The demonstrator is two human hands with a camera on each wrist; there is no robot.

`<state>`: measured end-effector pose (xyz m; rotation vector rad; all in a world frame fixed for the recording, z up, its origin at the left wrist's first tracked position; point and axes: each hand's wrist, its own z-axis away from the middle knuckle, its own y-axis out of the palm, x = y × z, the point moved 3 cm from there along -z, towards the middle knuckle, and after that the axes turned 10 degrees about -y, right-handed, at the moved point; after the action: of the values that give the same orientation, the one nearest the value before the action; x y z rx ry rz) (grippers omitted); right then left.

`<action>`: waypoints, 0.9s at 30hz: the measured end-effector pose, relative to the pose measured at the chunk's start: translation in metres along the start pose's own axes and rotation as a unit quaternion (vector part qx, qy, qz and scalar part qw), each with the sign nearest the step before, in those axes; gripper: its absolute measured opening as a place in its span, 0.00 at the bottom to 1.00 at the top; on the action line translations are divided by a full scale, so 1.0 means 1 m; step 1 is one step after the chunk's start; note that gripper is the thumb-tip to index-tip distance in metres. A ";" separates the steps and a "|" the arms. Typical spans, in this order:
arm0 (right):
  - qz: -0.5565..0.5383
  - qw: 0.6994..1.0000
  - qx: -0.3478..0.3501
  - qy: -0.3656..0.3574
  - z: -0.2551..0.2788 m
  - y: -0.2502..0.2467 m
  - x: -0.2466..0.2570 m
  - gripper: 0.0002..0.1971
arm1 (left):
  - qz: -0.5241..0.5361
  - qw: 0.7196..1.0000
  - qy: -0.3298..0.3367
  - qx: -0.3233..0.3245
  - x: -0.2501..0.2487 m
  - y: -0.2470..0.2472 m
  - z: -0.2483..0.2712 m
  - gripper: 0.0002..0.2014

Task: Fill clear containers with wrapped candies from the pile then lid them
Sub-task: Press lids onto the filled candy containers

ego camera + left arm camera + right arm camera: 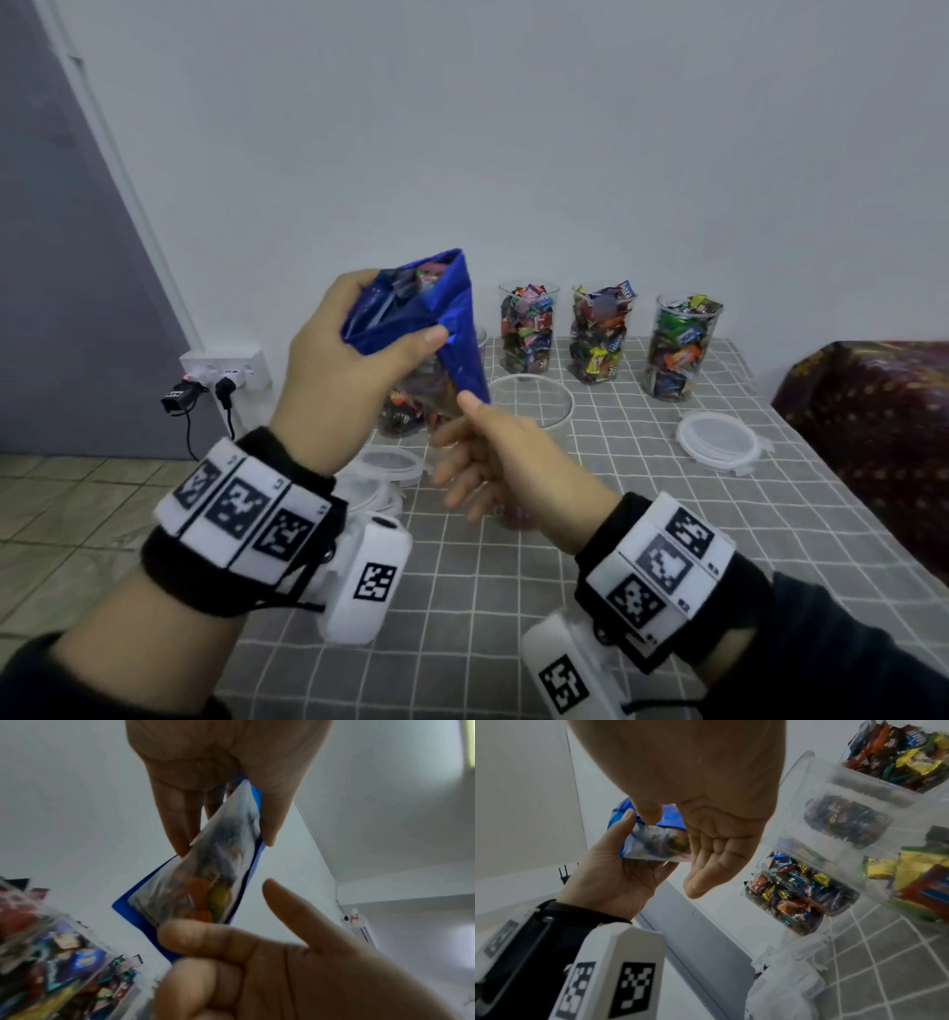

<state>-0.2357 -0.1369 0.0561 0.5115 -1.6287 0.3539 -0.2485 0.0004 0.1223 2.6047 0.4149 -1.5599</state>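
Note:
My left hand (390, 318) is raised above the table and grips a blue candy bag (454, 308) near its open top, thumb in front and fingers behind. Wrapped candies show through the bag's clear side (205, 882). My right hand (462, 437) sits just below, its thumb tip against the bag's lower corner and its fingers loose; in the left wrist view its index finger lies under the bag's bottom edge. An empty clear container (531, 408) stands behind the hands. Three candy-filled containers (529, 329) (601, 334) (678, 349) line the back. Another part-filled one (405, 413) is mostly hidden by my left hand.
A round clear lid (716, 442) lies at the right on the grey checked tablecloth (513, 591); more lids (390, 462) are stacked under my left wrist. A wall socket with plugs (221, 375) is at the left, and dark red patterned furniture (873, 421) borders the table's right.

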 end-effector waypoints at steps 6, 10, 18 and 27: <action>-0.095 0.991 -0.086 -0.047 -0.009 -0.028 0.017 0.26 | 0.063 0.998 -0.008 -0.015 -0.012 0.044 -0.009 0.17; -0.179 0.961 -0.163 -0.134 -0.010 -0.051 0.023 0.33 | 0.126 0.989 -0.079 0.023 -0.001 0.071 -0.010 0.14; -0.269 0.916 -0.239 -0.176 -0.012 -0.087 0.014 0.26 | 0.076 0.983 -0.126 0.105 0.041 0.097 -0.011 0.23; -0.111 0.923 -0.318 -0.188 -0.013 -0.109 0.017 0.27 | -0.132 0.956 -0.199 0.170 0.092 0.082 -0.004 0.62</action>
<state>-0.1696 -0.2249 0.0674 0.2630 -1.9070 -0.4687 -0.1821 -0.0596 0.0377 2.4332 0.5120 -2.3749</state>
